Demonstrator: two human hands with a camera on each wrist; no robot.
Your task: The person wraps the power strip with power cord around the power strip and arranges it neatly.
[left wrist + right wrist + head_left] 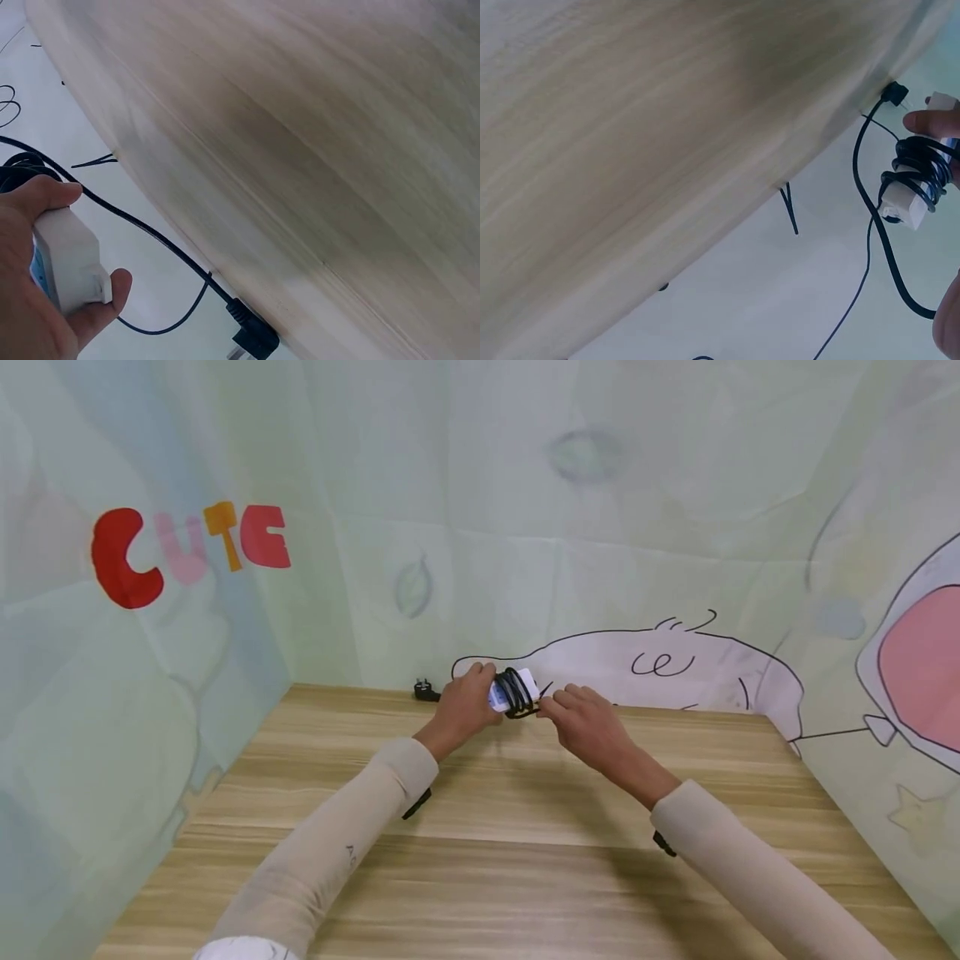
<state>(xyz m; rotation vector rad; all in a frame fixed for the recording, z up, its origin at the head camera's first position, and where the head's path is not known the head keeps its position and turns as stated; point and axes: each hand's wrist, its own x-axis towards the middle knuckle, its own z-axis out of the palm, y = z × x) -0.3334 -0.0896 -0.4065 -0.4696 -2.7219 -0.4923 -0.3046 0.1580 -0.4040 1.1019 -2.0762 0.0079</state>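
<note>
My left hand (463, 700) grips one end of a small white power strip (71, 251) with blue on one face, held up near the table's back edge. Several turns of black power cord (514, 692) are wound round the strip's middle. On the right, my right hand (588, 724) pinches the loose length of that cord close beside the strip's other end. From those fingers the loose cord (885, 240) runs back past the strip to a black plug (255, 337) with metal pins. In the head view the plug shows left of my left hand, at the back edge.
A wood-grain table (525, 877) spreads below both arms. Printed fabric walls (495, 585) enclose it at the back and sides, with cartoon drawings and coloured letters. Dark straps or devices (417, 803) show under the sleeves near both wrists.
</note>
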